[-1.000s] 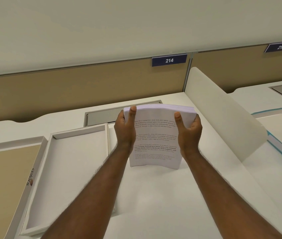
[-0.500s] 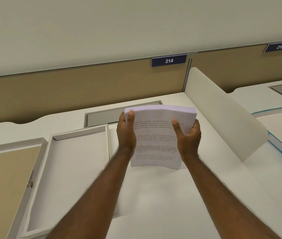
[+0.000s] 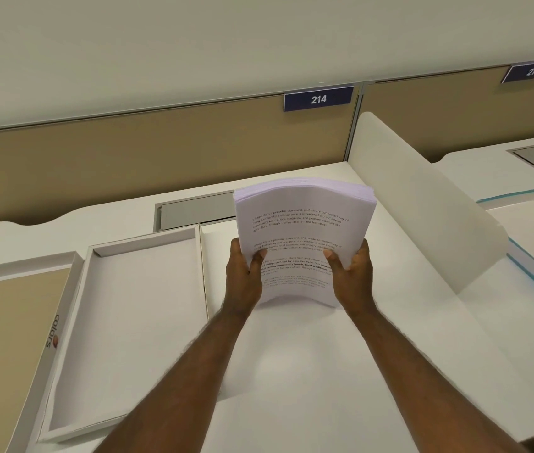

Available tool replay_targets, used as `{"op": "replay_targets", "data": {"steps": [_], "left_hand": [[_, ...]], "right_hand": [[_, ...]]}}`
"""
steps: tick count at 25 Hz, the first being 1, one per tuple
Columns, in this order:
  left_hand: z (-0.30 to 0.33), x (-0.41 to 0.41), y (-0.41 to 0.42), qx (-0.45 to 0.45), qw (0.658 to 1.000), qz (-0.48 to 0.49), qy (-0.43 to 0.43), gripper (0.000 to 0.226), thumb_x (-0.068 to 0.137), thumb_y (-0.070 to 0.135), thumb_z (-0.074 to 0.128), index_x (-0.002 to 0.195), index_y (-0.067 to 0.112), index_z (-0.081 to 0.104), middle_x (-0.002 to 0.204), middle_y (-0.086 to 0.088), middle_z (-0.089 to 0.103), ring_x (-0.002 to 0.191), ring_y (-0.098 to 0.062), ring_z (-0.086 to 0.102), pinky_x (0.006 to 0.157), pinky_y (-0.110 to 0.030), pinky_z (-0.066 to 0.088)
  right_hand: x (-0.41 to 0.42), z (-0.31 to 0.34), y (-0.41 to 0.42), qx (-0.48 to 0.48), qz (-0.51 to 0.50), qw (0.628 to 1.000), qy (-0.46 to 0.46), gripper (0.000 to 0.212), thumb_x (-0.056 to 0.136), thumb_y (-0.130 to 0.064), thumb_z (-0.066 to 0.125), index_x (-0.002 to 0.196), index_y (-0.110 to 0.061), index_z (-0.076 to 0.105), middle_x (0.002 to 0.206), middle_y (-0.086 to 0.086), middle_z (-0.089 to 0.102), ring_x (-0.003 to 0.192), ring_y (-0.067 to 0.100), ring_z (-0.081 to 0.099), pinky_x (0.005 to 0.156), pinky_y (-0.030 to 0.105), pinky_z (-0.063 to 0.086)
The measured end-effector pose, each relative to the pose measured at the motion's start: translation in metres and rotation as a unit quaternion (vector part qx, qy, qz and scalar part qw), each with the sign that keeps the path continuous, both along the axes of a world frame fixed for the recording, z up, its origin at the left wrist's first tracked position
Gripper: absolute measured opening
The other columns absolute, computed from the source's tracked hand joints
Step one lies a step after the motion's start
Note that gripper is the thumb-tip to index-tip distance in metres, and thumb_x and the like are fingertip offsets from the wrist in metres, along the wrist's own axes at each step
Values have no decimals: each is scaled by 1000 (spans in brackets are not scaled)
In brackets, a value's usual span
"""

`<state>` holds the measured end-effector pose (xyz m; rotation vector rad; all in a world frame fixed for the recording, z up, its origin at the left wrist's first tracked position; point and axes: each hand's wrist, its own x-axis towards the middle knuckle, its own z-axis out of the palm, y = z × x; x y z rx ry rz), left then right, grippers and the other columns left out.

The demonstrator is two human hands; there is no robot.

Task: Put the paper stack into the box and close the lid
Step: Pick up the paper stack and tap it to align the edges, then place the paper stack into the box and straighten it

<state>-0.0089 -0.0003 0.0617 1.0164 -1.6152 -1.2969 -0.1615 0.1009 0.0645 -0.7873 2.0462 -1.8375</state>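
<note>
Paper stack (image 3: 304,230) held beside empty box (image 3: 135,322).

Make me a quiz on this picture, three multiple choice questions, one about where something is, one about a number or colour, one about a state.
1. Where is the empty white box relative to the paper stack?
A. To its left
B. To its right
C. Directly under it

2. What number is on the nearer blue sign?
A. 112
B. 214
C. 309

3. How is the paper stack held?
A. Lying flat in the box
B. By one hand only
C. Upright in both hands, bowed

Answers:
1. A, the box lies on the desk left of the stack.
2. B, the white digits read 214.
3. C, the left hand and right hand grip its lower sides and the sheets curve.
</note>
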Motion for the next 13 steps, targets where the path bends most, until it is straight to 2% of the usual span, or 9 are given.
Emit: {"op": "replay_targets", "data": {"steps": [5, 8, 10, 11, 13], "left_hand": [[-4, 5, 2, 1, 1000, 3, -9, 22, 96, 14, 54, 114, 21, 43, 115, -5, 62, 105, -27, 63, 83, -40, 58], [7, 15, 0, -11, 1000, 9, 5, 23, 95, 14, 55, 115, 21, 44, 115, -4, 63, 102, -22, 65, 82, -35, 58], [21, 28, -6, -14, 1000, 18, 14, 25, 95, 10, 54, 116, 19, 43, 113, -2, 63, 99, -14, 65, 77, -22, 57], [29, 36, -12, -13, 1000, 22, 18, 25, 96, 9, 54, 117, 18, 43, 115, -2, 63, 99, -14, 65, 75, -20, 58], [46, 55, -24, -14, 999, 31, 21, 27, 95, 13, 55, 118, 18, 43, 121, -7, 63, 104, -22, 66, 81, -31, 60]], "right_hand": [[6, -4, 3, 16, 2, 1000, 0, 39, 85, -8, 68, 119, -6, 48, 106, 3, 60, 94, 22, 58, 80, 32, 49], [12, 5, -4, 4, 18, 1000, 3, 40, 86, -8, 67, 121, -9, 47, 107, 3, 60, 95, 22, 59, 76, 23, 47], [24, 21, -15, 2, 31, 999, 9, 39, 86, -7, 66, 120, -10, 47, 108, 3, 59, 94, 22, 59, 72, 14, 46], [32, 31, -22, 4, 36, 999, 16, 39, 86, -7, 65, 121, -8, 47, 109, 4, 59, 94, 22, 58, 71, 10, 46], [49, 52, -39, 7, 38, 999, 33, 43, 86, -8, 65, 124, -6, 45, 114, 6, 60, 97, 22, 59, 75, 15, 49]]}}
